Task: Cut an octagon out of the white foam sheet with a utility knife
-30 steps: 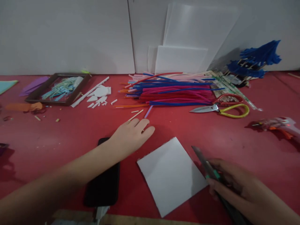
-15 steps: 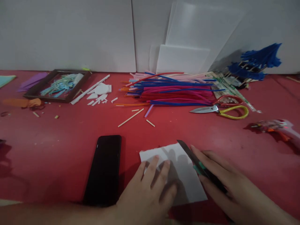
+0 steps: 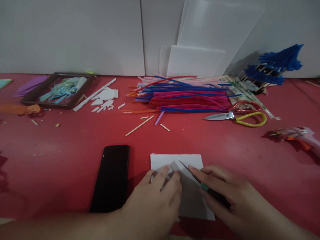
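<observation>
A white piece of foam board [image 3: 195, 200] lies on the red table in front of me. My left hand [image 3: 156, 193] presses on its left part with the fingers spread and bent, holding it down. In my right hand [image 3: 225, 193] is a box cutter [image 3: 204, 186] with a dark handle and a green part. Its narrow blade points up and left over the board, the tip near my left fingertips. Whether the blade touches the board I cannot tell. Left of the board lies a black phone [image 3: 110, 176].
Pipe cleaners [image 3: 185, 95] in several colours lie at the back, beside scissors [image 3: 235, 116]. A hot glue gun [image 3: 295, 135] rests on the right. At the back left are a dark frame [image 3: 60, 106] and white scraps [image 3: 107, 95]. Thin sticks [image 3: 140, 125] lie in the middle.
The foam board has turned so its far edge lies nearly level. My right hand with the box cutter has moved left, bringing the blade over the board. A short stick has shifted slightly.
</observation>
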`<state>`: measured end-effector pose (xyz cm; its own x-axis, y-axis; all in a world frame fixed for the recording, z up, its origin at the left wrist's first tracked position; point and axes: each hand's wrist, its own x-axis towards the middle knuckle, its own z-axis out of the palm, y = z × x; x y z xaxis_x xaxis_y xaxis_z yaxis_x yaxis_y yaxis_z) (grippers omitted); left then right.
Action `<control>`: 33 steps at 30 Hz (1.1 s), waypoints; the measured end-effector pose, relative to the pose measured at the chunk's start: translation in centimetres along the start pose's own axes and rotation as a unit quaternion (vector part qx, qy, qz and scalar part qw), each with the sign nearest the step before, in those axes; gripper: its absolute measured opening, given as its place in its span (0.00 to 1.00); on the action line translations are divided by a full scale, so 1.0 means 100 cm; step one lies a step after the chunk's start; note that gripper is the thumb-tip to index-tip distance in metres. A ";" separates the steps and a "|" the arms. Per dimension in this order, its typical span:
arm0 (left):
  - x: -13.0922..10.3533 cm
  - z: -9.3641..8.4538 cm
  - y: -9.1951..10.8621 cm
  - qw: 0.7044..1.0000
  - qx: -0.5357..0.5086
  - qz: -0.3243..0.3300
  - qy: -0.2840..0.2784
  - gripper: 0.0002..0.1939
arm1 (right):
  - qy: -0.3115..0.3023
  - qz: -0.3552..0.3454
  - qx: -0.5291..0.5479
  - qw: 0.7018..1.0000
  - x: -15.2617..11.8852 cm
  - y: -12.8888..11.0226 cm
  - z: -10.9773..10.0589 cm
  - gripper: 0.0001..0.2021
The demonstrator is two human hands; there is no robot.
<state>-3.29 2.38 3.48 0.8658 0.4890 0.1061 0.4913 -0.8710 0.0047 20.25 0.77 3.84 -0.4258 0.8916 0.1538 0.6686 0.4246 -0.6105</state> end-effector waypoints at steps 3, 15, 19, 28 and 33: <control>0.003 0.002 0.000 1.000 0.018 -0.011 0.017 0.18 | -0.034 0.011 0.013 0.999 0.003 0.002 0.000 0.23; 0.003 -0.001 0.001 1.000 0.030 -0.010 0.001 0.18 | -0.072 0.029 0.010 0.997 0.010 0.002 -0.004 0.21; 0.002 0.000 0.001 1.000 0.029 -0.009 0.004 0.19 | -0.077 0.032 0.006 0.996 0.011 0.002 -0.003 0.21; 0.004 -0.001 0.004 1.000 0.019 -0.023 -0.001 0.29 | -0.086 0.033 -0.014 0.996 0.004 -0.001 0.000 0.26; 0.002 0.000 0.002 1.000 0.015 -0.019 -0.002 0.28 | -0.090 0.033 -0.013 0.995 -0.003 0.000 0.000 0.27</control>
<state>-3.02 2.34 3.54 0.8467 0.5220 0.1028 0.5265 -0.8499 -0.0207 20.39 0.53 3.76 -0.4820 0.8757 -0.0292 0.7130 0.3727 -0.5939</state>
